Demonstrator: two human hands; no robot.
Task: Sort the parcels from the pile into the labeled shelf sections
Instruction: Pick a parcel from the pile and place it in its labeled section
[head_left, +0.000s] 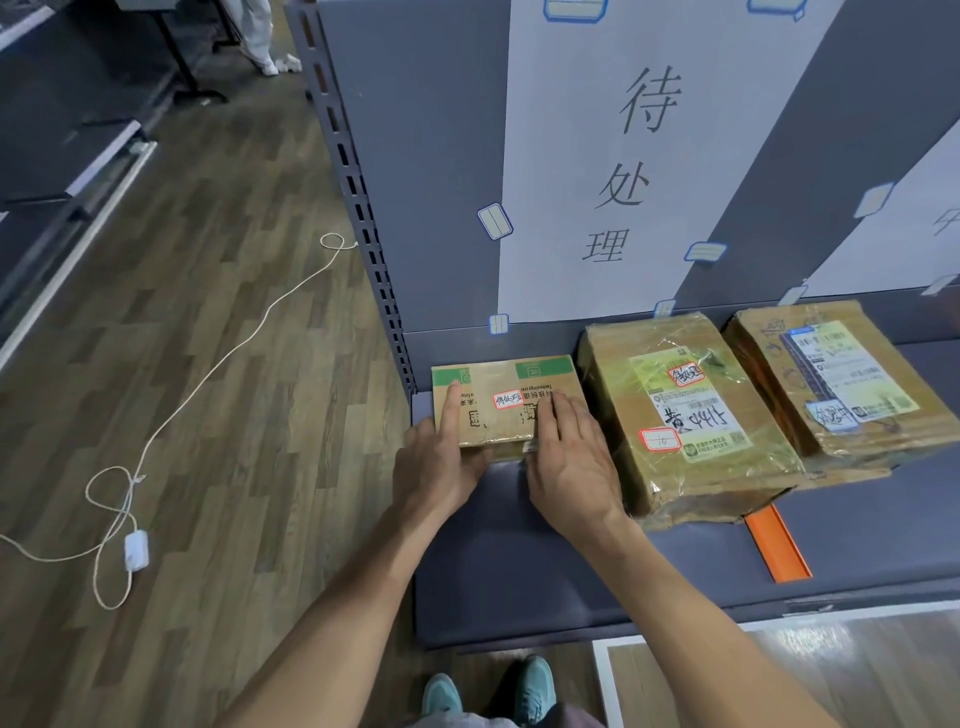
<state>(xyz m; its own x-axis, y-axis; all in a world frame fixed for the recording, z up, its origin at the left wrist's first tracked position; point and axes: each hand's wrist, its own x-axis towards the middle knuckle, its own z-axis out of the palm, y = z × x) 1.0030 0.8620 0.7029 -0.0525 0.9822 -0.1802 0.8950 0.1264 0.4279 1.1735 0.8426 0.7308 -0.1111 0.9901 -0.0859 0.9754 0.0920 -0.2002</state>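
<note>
A small cardboard parcel (506, 387) with green print and a red-bordered sticker lies on the grey shelf (519, 571) at its far left, below a white section sign (639, 156) with black characters. My left hand (436, 462) grips the parcel's near left corner, index finger stretched over the top. My right hand (569, 457) rests flat on its near right part. To the right lies a larger taped parcel (675, 415), and further right a third parcel (831, 384).
An orange divider (779, 545) sticks out from under the larger parcel. On the wood floor to the left lies a white cable with an adapter (136, 551). A person's white-clad legs (265, 41) stand at the far back. My teal shoes (488, 691) are below.
</note>
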